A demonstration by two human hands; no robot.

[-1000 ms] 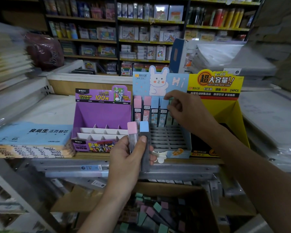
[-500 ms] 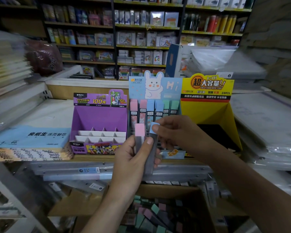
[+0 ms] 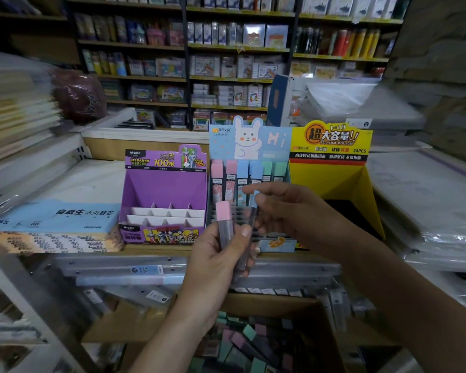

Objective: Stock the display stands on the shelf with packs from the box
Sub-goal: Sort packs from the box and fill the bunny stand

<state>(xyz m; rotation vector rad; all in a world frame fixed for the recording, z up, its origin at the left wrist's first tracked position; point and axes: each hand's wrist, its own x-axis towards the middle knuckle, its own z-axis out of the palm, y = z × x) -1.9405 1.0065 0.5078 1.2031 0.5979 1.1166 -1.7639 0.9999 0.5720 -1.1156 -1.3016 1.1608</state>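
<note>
- Pink shows at the top of the left hand [image 3: 221, 262], which is raised palm-in before the shelf, fingers curled round a pink-capped pack [image 3: 223, 220], thumb lying across the front.
- That thumb also pins the lower part of a blue-capped pack [image 3: 254, 201] against the first one.
- From the right, the right hand [image 3: 288, 211] reaches in with its wrist about level, thumb and forefinger pinching the blue cap.
- A second ago this hand was up at the back row of the rabbit stand [image 3: 269, 141]; it has since come down to the cap, and in the last half second the cap has moved slightly up and to the right.
- Both packs are long and thin with cap ends up: the pink one stands near upright, while the blue one leans, cap to the right and lower end down-left behind the left thumb.
- Just behind the hands, the rabbit stand holds six upright packs in its back row, namely two pink, two blue and two green; the slots in front are largely hidden.
- Touching its left side is a purple stand [image 3: 164, 184] with bare white dividers, and on its right is a yellow stand [image 3: 331, 179], all three on the wooden shelf [image 3: 145, 247].
- Further left lies a blue loose-leaf paper block [image 3: 57, 216].
- Below the hands, the cardboard box [image 3: 293, 313] contains loose packs [image 3: 242, 343] lying jumbled.
</note>
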